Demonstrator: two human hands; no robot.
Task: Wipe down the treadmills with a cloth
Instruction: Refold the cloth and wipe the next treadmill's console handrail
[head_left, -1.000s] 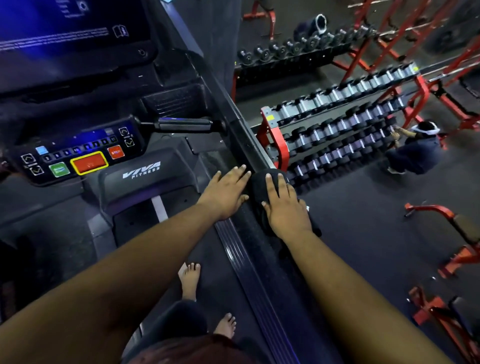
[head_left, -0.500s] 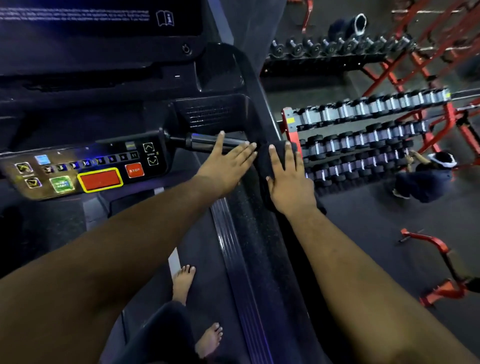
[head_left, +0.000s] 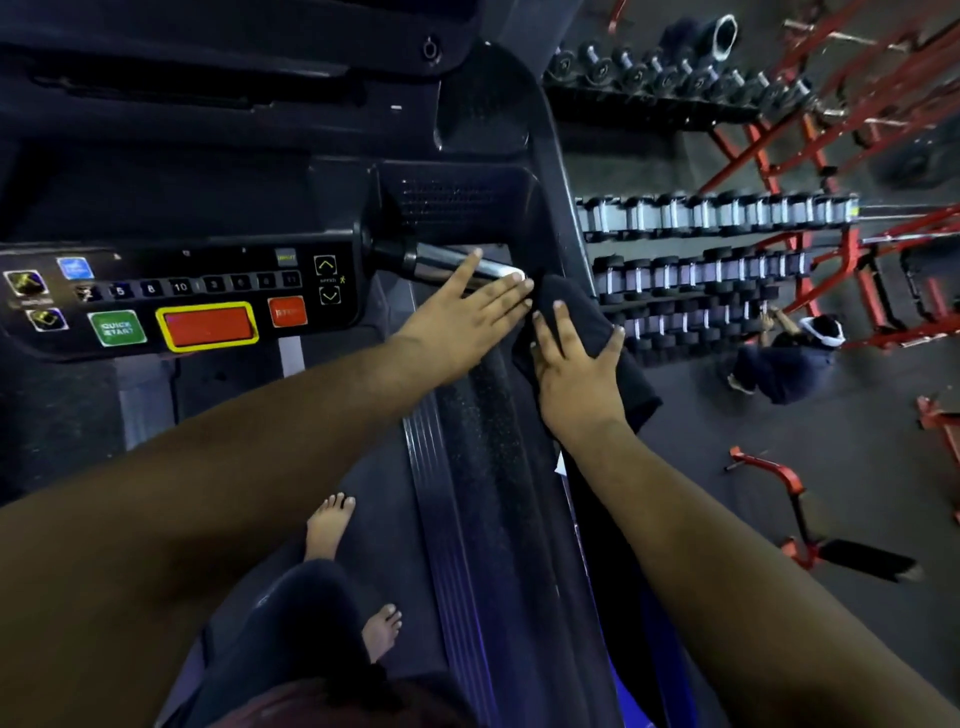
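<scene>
Right hand (head_left: 576, 371) spread flat, fingers straight, pressing a dark folded cloth (head_left: 569, 306) onto the right side rail of the black treadmill (head_left: 498, 410), close to where the rail meets the console. Cloth draped over the rail's outer edge, one end hanging down toward the gym floor below the wrist. Left hand (head_left: 457, 322) open and flat just beside it, fingers extended and together, lying across the end of a chrome-and-black handlebar grip (head_left: 441, 262), fingertips almost touching the cloth; holding nothing.

Left of the grip, set into the console's front edge, a black control panel (head_left: 182, 304) with a green quick-start button (head_left: 117, 328), a red rectangular pad framed in yellow (head_left: 207, 326), a small red stop button (head_left: 287, 312), a row of numbered keys and a pair of arrow keys. Beyond the panel, a dark recessed tray and a vent grille at the console's right corner.

Lower centre, two bare feet (head_left: 332, 525) on the dark treadmill deck, beside the ribbed strip of the rail.

Off the treadmill's right edge, well below, tiered red-framed racks of black and silver dumbbells (head_left: 717, 270) on a dark gym floor. Person in dark clothing and a white head covering (head_left: 784, 358) crouching at the lowest tier. Red bench frames (head_left: 779, 493) farther right.
</scene>
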